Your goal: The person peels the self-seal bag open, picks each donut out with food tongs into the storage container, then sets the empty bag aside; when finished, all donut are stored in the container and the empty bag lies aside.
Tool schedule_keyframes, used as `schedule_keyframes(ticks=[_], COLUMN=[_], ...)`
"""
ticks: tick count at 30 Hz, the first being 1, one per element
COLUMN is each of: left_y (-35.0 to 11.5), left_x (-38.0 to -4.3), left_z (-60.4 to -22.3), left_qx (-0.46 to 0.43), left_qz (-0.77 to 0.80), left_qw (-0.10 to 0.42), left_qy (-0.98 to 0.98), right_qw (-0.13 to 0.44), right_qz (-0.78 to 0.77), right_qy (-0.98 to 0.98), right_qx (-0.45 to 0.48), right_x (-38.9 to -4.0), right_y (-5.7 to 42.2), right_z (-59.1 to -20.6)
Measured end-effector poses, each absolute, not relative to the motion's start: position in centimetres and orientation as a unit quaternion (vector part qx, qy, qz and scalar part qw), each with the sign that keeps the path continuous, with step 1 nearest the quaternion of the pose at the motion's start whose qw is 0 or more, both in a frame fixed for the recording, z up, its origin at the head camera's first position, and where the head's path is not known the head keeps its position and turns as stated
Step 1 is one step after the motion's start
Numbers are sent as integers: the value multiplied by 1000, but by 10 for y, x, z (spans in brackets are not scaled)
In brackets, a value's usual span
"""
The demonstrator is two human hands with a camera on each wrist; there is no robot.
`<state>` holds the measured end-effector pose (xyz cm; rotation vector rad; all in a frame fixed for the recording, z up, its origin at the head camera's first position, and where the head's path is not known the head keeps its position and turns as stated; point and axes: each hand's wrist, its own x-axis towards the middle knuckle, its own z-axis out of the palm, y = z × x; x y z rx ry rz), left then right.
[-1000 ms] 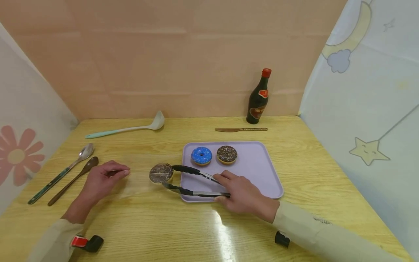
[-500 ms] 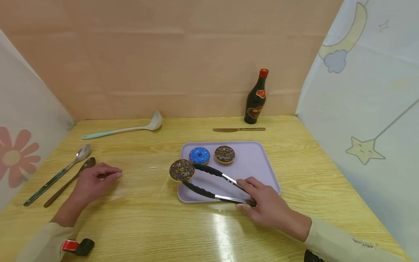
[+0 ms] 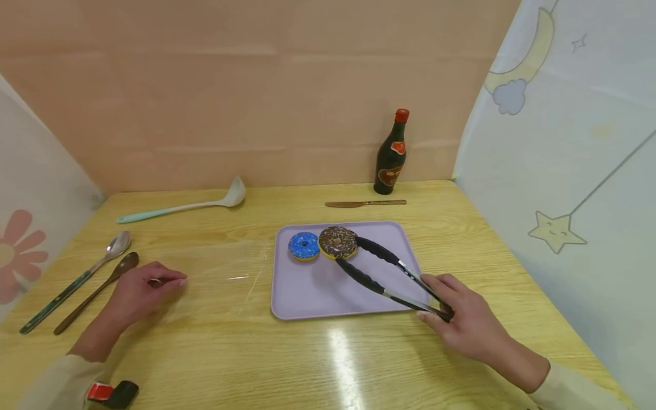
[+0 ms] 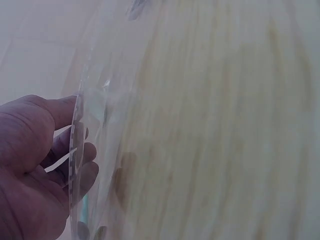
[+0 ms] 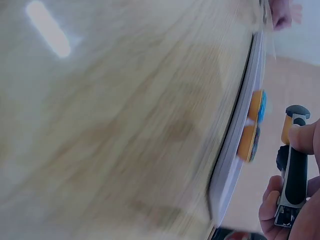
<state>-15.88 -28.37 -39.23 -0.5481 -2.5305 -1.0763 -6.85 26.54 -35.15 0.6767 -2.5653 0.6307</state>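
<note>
My right hand (image 3: 474, 316) grips the metal tongs (image 3: 392, 270) with black handles near their rear end. Between the tong tips a chocolate doughnut (image 3: 338, 242) with sprinkles hangs above the lilac tray (image 3: 302, 302). Beside it in the head view, a blue-iced doughnut (image 3: 304, 246) sits on the tray. A second dark doughnut (image 5: 247, 143) on the tray shows in the right wrist view; the held one hides it from the head camera. My left hand (image 3: 140, 296) pinches the edge of a clear plastic bag (image 4: 97, 115) at the table's left.
Left of my left hand lie a metal spoon (image 3: 74, 295) with a green handle and a brown spoon (image 3: 97, 291). At the back are a ladle (image 3: 189, 205), a knife (image 3: 365, 203) and a dark bottle (image 3: 392, 156) with a red cap.
The tongs and my right hand have moved right, carrying the chocolate doughnut out from the clear bag to above the tray. My left hand stays at the bag's edge.
</note>
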Motion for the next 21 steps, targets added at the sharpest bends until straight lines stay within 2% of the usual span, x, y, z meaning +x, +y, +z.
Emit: schedule_keyframes(ticks=[10, 21], left_y=[-284, -284], left_x=[-158, -161], left_z=[-390, -393], left_qx=[-186, -190], left_qz=[-376, -382], left_qw=[151, 150], left_qy=[-895, -892], right_qw=[215, 186], right_qz=[181, 143], right_qy=[-944, -962], right_qx=[171, 141], right_x=[-68, -79], right_y=[306, 322], right_z=[-362, -375])
